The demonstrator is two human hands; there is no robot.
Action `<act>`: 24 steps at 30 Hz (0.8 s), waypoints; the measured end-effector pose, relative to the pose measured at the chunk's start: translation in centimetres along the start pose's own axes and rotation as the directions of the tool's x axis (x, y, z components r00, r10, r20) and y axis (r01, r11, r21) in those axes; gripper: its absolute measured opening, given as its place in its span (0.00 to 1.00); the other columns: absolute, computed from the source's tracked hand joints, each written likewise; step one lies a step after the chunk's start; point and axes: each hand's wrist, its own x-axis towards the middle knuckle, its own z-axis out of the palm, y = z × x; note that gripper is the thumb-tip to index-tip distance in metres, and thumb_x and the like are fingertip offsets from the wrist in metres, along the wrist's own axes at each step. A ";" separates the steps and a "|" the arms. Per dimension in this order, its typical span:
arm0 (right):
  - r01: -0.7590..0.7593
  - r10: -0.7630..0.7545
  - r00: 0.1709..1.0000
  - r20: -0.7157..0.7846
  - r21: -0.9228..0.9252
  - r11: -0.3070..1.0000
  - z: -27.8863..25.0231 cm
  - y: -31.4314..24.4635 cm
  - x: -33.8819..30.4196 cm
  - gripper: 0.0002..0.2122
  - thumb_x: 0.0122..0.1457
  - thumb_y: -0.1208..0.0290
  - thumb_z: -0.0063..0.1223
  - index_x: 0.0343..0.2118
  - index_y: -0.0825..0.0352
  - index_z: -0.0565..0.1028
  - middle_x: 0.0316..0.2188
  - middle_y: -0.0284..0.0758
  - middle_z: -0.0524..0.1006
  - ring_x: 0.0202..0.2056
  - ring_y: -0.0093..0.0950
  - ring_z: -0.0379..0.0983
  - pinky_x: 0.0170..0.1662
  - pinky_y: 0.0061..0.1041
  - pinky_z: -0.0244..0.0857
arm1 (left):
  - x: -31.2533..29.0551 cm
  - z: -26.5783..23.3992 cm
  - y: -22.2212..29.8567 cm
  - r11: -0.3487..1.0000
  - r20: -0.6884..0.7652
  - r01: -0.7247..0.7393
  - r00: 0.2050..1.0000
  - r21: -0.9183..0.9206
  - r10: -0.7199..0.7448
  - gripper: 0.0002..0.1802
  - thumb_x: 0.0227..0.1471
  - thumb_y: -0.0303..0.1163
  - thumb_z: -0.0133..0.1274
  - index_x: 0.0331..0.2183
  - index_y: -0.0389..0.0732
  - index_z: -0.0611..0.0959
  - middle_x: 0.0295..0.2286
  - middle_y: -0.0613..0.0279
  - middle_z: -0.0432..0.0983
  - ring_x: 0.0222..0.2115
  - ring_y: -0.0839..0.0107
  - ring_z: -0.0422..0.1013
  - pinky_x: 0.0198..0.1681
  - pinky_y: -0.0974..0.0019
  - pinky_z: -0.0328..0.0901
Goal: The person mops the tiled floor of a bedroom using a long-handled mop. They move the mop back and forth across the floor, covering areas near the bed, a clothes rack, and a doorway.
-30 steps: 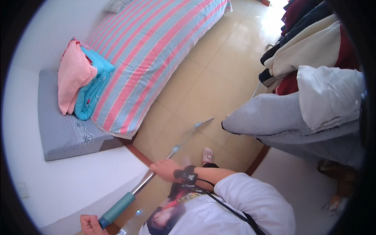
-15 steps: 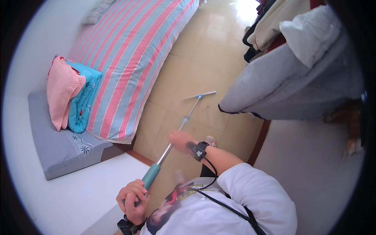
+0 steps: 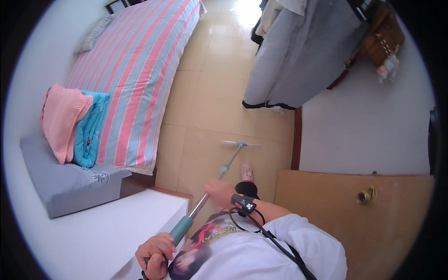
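Observation:
A long-handled floor squeegee [image 3: 199, 205] slants across the view, its green grip near me and its thin bar-shaped head [image 3: 241, 144] down at the tiled floor. My left hand [image 3: 155, 254] is closed around the green grip at the near end. Farther down, my right hand [image 3: 220, 193] wraps the metal pole, slightly blurred. Just right of the pole and below the head, my foot in a pink shoe [image 3: 247, 173] stands on the floor.
To the left is a bed with a striped cover [image 3: 135, 88]; a folded pink cloth [image 3: 67, 123] and a turquoise quilt [image 3: 91, 130] lie on it. Grey hanging clothing [image 3: 298, 56] is at the right, beside a brown bag [image 3: 380, 42]. A wooden door [image 3: 326, 210] stands near right.
The squeegee head has come nearer to me, toward my foot. My view has shifted, bringing the wooden door into sight at the right. Both hands keep their hold.

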 end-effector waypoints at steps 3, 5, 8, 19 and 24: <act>-0.086 0.078 0.992 -0.100 -0.079 0.993 -1.0 2.0 -0.5 0.02 0.48 0.75 0.48 0.25 0.62 0.69 0.24 0.36 0.70 0.30 0.36 0.70 0.29 0.33 0.66 | 0.8 -0.2 -2.0 0.997 0.233 -0.077 0.970 0.008 0.073 0.11 0.48 0.25 0.37 0.18 0.35 0.70 0.18 0.57 0.70 0.23 0.65 0.66 0.42 0.55 0.61; -0.113 0.091 0.985 -0.147 -0.147 0.983 -2.2 5.5 0.3 0.01 0.48 0.76 0.48 0.25 0.62 0.69 0.24 0.36 0.69 0.29 0.37 0.70 0.29 0.34 0.66 | 1.7 1.0 -4.9 0.996 0.284 -0.077 0.957 0.044 0.061 0.12 0.47 0.26 0.38 0.19 0.34 0.74 0.21 0.57 0.72 0.26 0.65 0.67 0.45 0.54 0.60; -0.109 0.088 0.983 -0.158 -0.127 0.986 -4.3 11.8 0.8 0.02 0.47 0.77 0.47 0.25 0.64 0.69 0.25 0.38 0.69 0.32 0.38 0.70 0.32 0.35 0.66 | 3.3 4.4 -9.8 0.991 0.312 -0.121 0.945 0.060 0.097 0.11 0.48 0.26 0.38 0.20 0.35 0.74 0.22 0.59 0.71 0.27 0.65 0.68 0.47 0.53 0.59; -0.213 0.222 0.948 -0.228 0.060 0.975 -7.0 13.9 -7.3 0.04 0.45 0.80 0.44 0.24 0.64 0.70 0.26 0.40 0.71 0.35 0.38 0.69 0.37 0.34 0.66 | 3.8 15.2 -6.4 0.999 0.333 -0.037 0.942 -0.008 0.038 0.13 0.49 0.28 0.39 0.16 0.38 0.67 0.17 0.58 0.69 0.21 0.65 0.65 0.38 0.57 0.59; -0.331 0.356 0.905 -0.232 0.140 0.933 -11.2 12.3 -10.4 0.03 0.46 0.78 0.45 0.24 0.62 0.70 0.26 0.36 0.71 0.34 0.36 0.70 0.36 0.33 0.66 | 4.0 18.3 -4.0 0.999 0.333 -0.009 0.943 -0.052 0.026 0.12 0.48 0.30 0.39 0.15 0.44 0.63 0.13 0.62 0.66 0.20 0.69 0.63 0.40 0.58 0.58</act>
